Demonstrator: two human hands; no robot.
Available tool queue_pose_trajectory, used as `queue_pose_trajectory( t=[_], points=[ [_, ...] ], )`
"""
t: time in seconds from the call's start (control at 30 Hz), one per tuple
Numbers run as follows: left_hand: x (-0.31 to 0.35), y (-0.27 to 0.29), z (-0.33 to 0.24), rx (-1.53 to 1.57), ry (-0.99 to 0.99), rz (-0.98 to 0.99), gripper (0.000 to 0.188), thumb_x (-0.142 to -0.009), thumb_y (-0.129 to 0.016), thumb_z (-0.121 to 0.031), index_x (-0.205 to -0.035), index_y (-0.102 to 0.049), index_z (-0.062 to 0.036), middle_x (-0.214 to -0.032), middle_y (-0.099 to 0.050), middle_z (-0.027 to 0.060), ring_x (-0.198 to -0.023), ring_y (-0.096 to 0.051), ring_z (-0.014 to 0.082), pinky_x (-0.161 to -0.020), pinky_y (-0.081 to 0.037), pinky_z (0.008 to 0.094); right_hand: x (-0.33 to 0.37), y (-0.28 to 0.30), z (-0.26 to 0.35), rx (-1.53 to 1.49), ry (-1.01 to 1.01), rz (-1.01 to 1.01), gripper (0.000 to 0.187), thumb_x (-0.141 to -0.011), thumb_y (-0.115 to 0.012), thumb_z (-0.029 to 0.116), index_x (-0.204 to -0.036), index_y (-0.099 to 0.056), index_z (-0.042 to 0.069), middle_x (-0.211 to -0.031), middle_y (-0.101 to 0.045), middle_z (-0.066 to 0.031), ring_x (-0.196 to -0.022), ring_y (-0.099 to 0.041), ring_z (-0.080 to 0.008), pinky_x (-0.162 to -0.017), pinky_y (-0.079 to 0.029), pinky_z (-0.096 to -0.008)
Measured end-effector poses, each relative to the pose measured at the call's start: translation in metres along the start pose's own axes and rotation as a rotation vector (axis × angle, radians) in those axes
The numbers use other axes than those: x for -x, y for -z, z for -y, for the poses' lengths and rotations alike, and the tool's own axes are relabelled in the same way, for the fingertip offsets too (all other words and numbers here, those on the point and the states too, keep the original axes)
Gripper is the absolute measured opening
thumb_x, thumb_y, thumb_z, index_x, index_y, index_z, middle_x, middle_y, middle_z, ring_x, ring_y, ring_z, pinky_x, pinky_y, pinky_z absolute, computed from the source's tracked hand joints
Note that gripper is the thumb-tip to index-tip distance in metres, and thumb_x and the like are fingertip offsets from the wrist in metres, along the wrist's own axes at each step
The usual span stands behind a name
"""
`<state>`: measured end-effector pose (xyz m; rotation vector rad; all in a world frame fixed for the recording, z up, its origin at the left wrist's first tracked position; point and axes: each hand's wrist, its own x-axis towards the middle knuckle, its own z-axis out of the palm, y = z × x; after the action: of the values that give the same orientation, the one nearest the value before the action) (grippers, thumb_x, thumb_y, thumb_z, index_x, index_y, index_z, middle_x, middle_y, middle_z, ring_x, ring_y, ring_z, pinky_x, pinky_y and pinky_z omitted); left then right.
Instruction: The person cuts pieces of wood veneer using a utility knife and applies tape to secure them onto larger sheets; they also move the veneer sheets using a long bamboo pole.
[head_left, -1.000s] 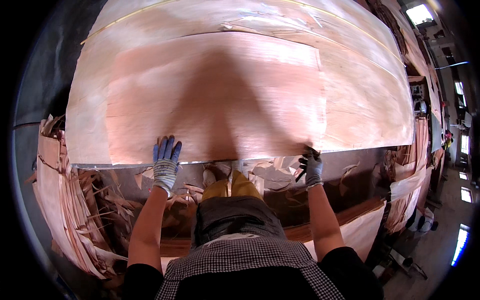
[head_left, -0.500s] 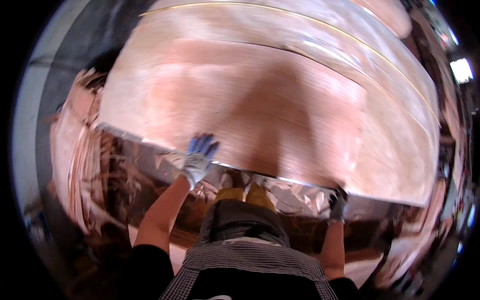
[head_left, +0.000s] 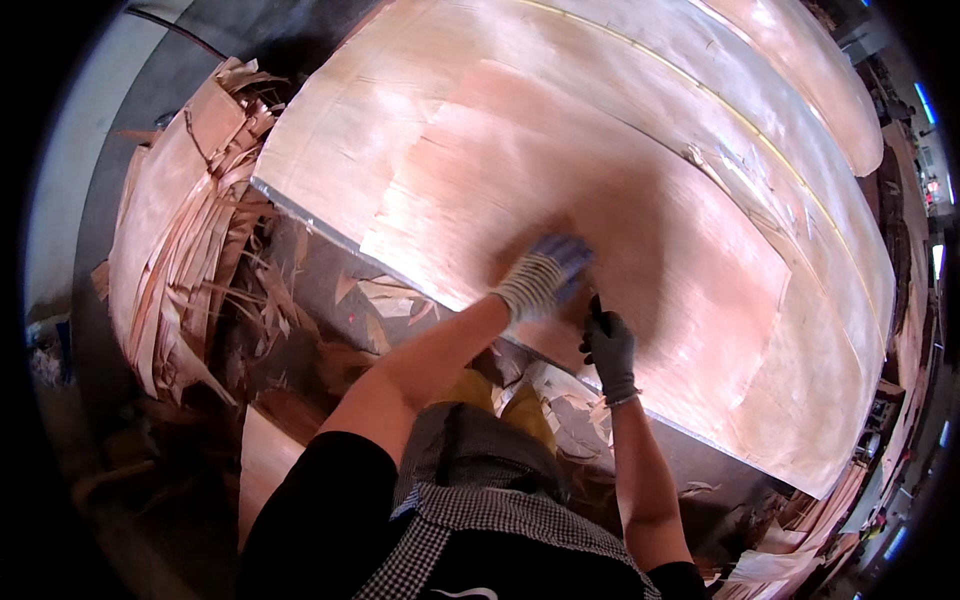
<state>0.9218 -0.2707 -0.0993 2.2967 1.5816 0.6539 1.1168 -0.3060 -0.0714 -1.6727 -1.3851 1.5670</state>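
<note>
A thin pinkish wood veneer sheet (head_left: 470, 170) lies on a larger pale sheet (head_left: 330, 150) at a bench. My left hand (head_left: 545, 275), in a white glove with blue-coated fingers, rests on the veneer near its middle front, fingers stretched out and slightly blurred. Just to its right, my right hand (head_left: 610, 352) wears a dark grey glove. Its fingers are closed round a small black-handled tool (head_left: 596, 303) that points away from me; the tip is too small to make out. My head's shadow darkens the veneer around both hands.
A stack of torn veneer (head_left: 180, 240) with ragged strips stands at the left. Veneer scraps (head_left: 395, 295) litter the floor below the bench edge. A yellow line (head_left: 690, 82) crosses the far part of the pale sheets. More veneer (head_left: 780, 560) is piled at the lower right.
My left hand has moved right and farther in over the veneer. The right hand has come left from the front edge, and a black-handled tool now shows in it. The view has turned.
</note>
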Motion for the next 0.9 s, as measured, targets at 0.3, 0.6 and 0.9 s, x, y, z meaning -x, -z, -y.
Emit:
queue_pose_trajectory(
  t=[0.3,0.6,0.9],
  points=[
    [-0.055,0.094,0.229,-0.270,0.192,-0.488,0.035,-0.085,-0.052,-0.015,-0.119,-0.056,-0.0087,-0.130,-0.050,0.0114,-0.119,-0.046,0.0321,-0.100,-0.035,0.0444,-0.023,-0.042,0.015,-0.101,-0.111,-0.073,0.010,-0.093,-0.051,0.018,-0.090,-0.051,0.009,-0.068,-0.053,0.0017,-0.053,-0.049,-0.0054,-0.041,-0.038,-0.0183],
    [-0.073,0.104,0.280,-0.272,0.289,-0.340,0.039,-0.087,-0.049,-0.016,-0.127,-0.051,-0.0156,-0.136,-0.046,0.0031,-0.125,-0.043,0.0233,-0.105,-0.031,0.0423,-0.218,-0.198,0.176,0.839,0.363,0.000,0.024,-0.090,-0.049,0.022,-0.102,-0.054,0.002,-0.069,-0.064,-0.0167,-0.060,-0.064,-0.0299,-0.058,-0.051,-0.0395],
    [-0.075,0.104,0.284,-0.360,0.313,-0.255,0.049,-0.084,-0.054,-0.023,-0.131,-0.047,-0.0150,-0.139,-0.042,0.0021,-0.132,-0.032,0.0264,-0.107,-0.023,0.0515,-0.297,-0.241,0.212,1.123,0.422,0.010,0.029,-0.090,-0.043,0.017,-0.112,-0.060,0.008,-0.118,-0.057,-0.0209,-0.103,-0.061,-0.0313,-0.083,-0.050,-0.0428]
  ],
)
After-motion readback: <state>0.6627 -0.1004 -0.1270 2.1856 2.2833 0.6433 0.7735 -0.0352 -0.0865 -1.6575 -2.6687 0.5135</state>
